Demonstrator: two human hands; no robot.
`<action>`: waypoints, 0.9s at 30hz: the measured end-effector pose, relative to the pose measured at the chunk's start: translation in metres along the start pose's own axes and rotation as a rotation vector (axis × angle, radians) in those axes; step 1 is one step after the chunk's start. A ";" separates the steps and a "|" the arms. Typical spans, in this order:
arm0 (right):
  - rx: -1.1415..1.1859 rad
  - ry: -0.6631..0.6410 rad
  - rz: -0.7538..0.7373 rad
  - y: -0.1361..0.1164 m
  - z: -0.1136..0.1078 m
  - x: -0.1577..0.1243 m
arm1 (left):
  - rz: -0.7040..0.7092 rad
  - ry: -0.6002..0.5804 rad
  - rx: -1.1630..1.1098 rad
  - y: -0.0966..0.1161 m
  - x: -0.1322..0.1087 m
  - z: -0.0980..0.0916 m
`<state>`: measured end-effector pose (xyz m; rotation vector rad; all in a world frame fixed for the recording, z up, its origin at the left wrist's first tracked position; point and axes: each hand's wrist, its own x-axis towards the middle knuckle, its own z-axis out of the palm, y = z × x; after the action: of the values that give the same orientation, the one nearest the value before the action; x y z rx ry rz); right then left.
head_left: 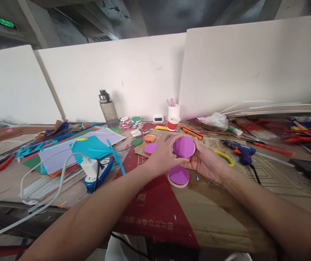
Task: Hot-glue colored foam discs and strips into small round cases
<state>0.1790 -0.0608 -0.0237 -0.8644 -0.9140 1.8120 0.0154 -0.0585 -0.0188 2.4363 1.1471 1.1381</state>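
Between my two hands a round disc with a purple face (184, 146) is held up, tilted toward me, its pale rim showing at the right. My left hand (165, 153) grips its left side, thumb along the lower edge and fingers over the top. My right hand (206, 161) closes on its right side, with some fingers hidden behind it. Just below, a second purple-topped disc (178, 175) with a white rim lies on the cardboard sheet (155, 214). A flat purple circle (150, 148) rests beyond my left hand, near an orange-topped disc (150, 138) and a green disc (137, 141).
On the right lie a blue glue gun (244, 154) and a yellow ring (224, 158). Paper cups (173, 123), a small clock (158, 119) and a bottle (108, 110) stand by the white board. At left are coloured sheets (60, 154) and a blue power strip (98, 175) with cables.
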 end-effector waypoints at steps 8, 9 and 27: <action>-0.086 -0.031 0.002 0.004 -0.011 0.002 | -0.059 -0.010 -0.067 0.002 -0.005 0.002; -0.086 -0.023 0.001 0.005 -0.012 0.003 | -0.097 -0.013 -0.106 0.001 -0.005 0.001; -0.263 0.069 -0.245 -0.002 -0.014 -0.005 | -0.408 -0.078 -0.892 -0.020 0.004 -0.007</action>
<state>0.1931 -0.0614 -0.0280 -0.9264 -1.1776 1.4646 0.0002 -0.0426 -0.0212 1.4767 0.7989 1.0833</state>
